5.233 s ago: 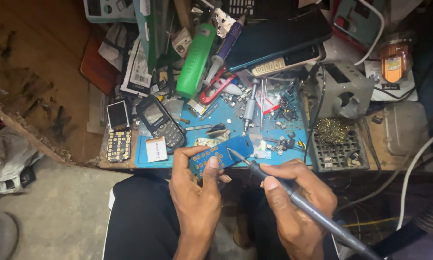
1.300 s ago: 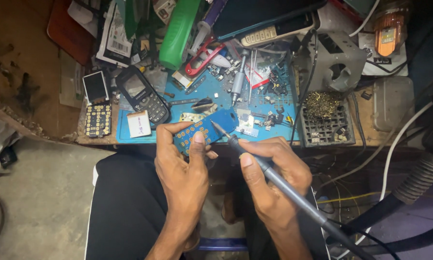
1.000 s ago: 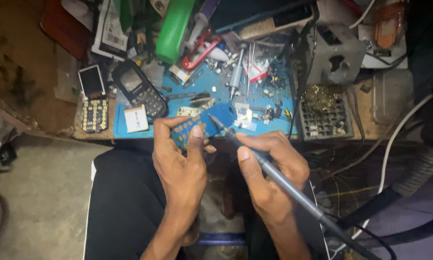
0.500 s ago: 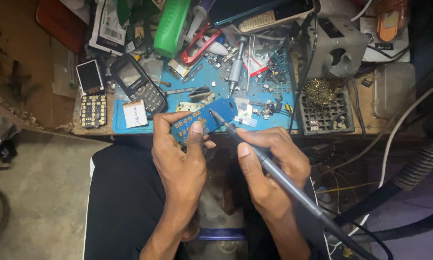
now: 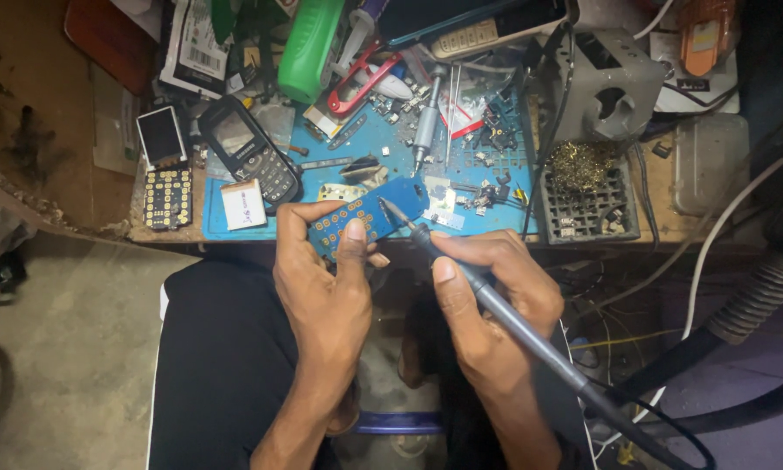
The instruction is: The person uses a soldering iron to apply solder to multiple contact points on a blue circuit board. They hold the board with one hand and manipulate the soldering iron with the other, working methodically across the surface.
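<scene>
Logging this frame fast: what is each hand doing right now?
Left hand: closed on the blue circuit board, thumb on top.
Right hand: closed on the soldering iron, tip at the board.

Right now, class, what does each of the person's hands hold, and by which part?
Left hand holds the blue circuit board by its near end; right hand grips the soldering iron along its handle, like a pen.
</scene>
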